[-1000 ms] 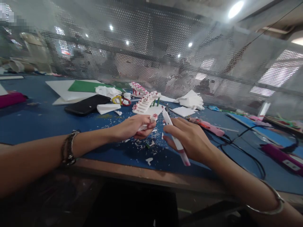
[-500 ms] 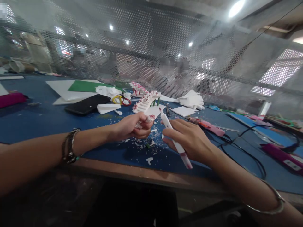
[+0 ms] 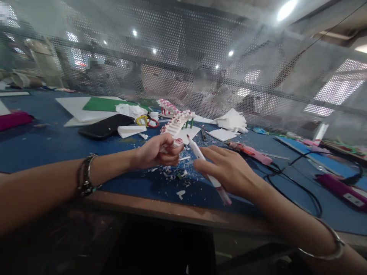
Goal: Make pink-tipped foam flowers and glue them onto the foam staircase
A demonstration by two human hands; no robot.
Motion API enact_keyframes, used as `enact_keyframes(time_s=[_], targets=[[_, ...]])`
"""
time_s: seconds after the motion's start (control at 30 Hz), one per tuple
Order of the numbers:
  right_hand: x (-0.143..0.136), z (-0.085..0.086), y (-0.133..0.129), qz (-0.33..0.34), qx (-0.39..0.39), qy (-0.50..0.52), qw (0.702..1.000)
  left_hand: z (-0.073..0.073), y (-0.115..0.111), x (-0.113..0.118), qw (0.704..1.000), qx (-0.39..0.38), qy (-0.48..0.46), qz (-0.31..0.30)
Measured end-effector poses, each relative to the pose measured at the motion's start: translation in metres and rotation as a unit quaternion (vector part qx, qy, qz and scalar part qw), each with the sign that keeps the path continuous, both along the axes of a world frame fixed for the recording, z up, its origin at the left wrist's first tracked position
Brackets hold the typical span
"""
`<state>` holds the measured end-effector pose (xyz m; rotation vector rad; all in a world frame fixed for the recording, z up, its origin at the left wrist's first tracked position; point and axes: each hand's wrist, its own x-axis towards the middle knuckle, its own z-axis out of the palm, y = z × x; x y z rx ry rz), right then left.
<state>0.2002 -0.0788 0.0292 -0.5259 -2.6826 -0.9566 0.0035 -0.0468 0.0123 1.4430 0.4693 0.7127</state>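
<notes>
Between the thumb and curled fingers of my left hand (image 3: 160, 151) is a small white piece (image 3: 177, 142) with red marks. My right hand (image 3: 226, 168) holds a white marker (image 3: 197, 151), its dark red tip pointing up and left, close to the piece but apart from it. The marker's pinkish end sticks out below my palm. Beyond my hands stands a white stair-like model (image 3: 173, 126) with pink-red marks along its edges and red and green posts. White scraps (image 3: 181, 194) and fine shavings are scattered on the blue table (image 3: 120, 152) below my hands.
Left of the model are scissors (image 3: 147, 121), a black phone (image 3: 106, 126), white sheets and a green sheet (image 3: 103, 104). On the right are crumpled white paper (image 3: 231, 120), a pink glue gun (image 3: 252, 152), a black cable (image 3: 286, 187) and a purple object (image 3: 341, 191). Perforated mesh rises behind.
My left hand has turned slightly and shifted a little left with the piece. The marker tip has moved left and slightly down, and my right fingers have changed position around the marker.
</notes>
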Motion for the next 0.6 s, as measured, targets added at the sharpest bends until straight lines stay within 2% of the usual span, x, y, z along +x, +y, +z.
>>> enact_keyframes(time_s=[0.1,0.27,0.4,0.53,0.6], targets=[[0.0001,0.0001,-0.0001,0.018,0.002,-0.008,1.000,0.0003,-0.0005,-0.0007,1.000,0.002,-0.001,-0.014],[0.0009,-0.0005,0.0002,-0.014,0.016,-0.007,1.000,-0.0002,-0.0004,-0.0013,0.999,-0.008,0.002,-0.037],[0.0010,0.0001,0.0003,0.026,0.011,-0.012,1.000,-0.0012,0.0001,-0.0009,0.999,-0.017,0.005,-0.035],[0.0013,0.0004,0.0004,-0.013,0.022,-0.018,1.000,-0.0009,0.0008,-0.0008,0.999,-0.023,0.002,-0.045],[0.0013,0.0004,-0.0002,0.017,0.040,-0.006,0.999,-0.0003,0.0012,-0.0011,0.999,-0.024,0.000,-0.046]])
